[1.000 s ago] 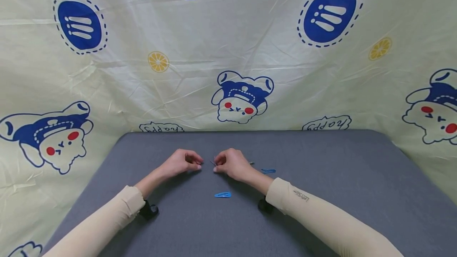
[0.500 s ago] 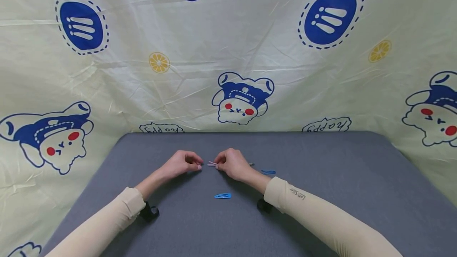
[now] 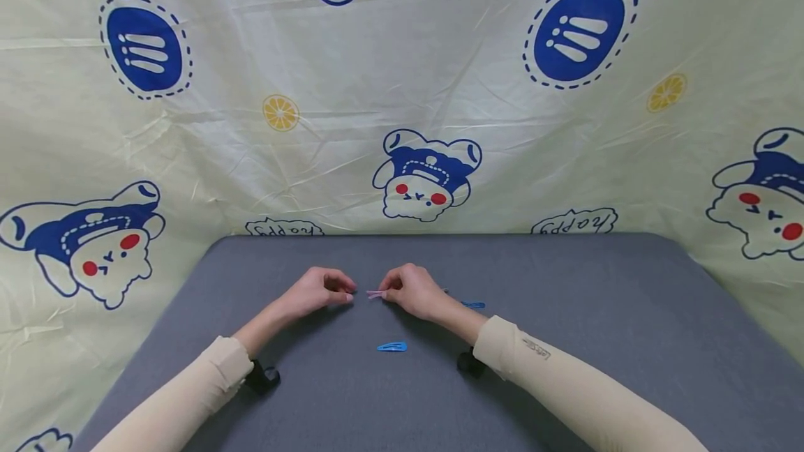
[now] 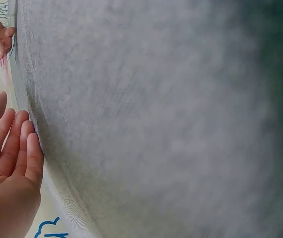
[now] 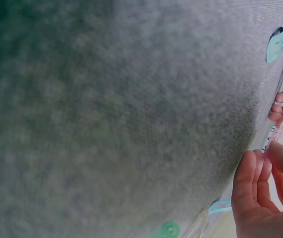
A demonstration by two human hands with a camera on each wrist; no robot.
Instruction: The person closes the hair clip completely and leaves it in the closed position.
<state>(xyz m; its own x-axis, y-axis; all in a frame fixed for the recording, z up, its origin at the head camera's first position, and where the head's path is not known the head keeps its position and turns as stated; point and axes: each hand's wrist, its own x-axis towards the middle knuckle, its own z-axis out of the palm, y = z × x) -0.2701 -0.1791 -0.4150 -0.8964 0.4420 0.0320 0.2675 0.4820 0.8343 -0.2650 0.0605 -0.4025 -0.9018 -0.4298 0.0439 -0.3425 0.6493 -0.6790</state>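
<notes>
My right hand [image 3: 411,290] pinches a small pink hair clip [image 3: 375,294] between thumb and fingertips, just above the table. The clip's prongs point left, spread slightly apart. In the right wrist view the pink clip [image 5: 276,133] sticks out past the thumb. Facing it across a small gap is my left hand [image 3: 323,288], with nothing between its thumb and fingers. The left wrist view shows the left hand's fingers [image 4: 20,148] relaxed and nearly straight. A blue snap hair clip [image 3: 392,347] lies on the table in front of the hands.
Beyond the right wrist lies another blue hair clip [image 3: 473,305]. A pale clip [image 5: 197,225] and a green piece [image 5: 169,230] show low in the right wrist view. The grey table [image 3: 565,340] ends at a printed curtain [image 3: 339,173].
The pink clip in my right hand has turned from a slant to nearly level, its prongs now pointing left. My left hand stays almost still.
</notes>
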